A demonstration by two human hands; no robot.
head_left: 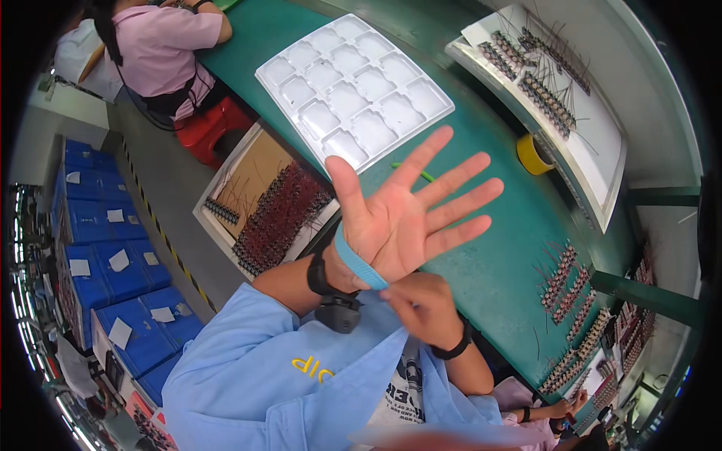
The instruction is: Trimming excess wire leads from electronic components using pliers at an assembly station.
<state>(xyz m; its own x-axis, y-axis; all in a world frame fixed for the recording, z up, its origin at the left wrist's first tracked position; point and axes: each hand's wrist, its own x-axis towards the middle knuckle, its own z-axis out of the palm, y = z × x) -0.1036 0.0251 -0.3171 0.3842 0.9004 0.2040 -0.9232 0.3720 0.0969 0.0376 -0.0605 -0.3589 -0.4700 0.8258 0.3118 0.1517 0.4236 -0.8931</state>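
Observation:
My left hand (pixel 402 222) is held palm up over the green bench, fingers spread and nothing in its grasp. A light-blue elastic wrist band (pixel 353 259) runs around the heel of that hand, below the thumb. My right hand (pixel 427 308) is closed at the band's lower end, pinching it between thumb and fingers just under the left palm. A black strap with a small black box (pixel 337 314) sits on my left wrist, and another black strap (pixel 456 342) is on my right wrist.
A white compartment tray (pixel 353 86) lies on the green bench (pixel 481 278). Left of it stands a box (pixel 218 199) of small wired parts. A raised white rack (pixel 602 150), yellow tape roll (pixel 533 154) and more wired parts (pixel 564 289) are right. Blue bins (pixel 113 255) and a seated co-worker (pixel 154 45) are left.

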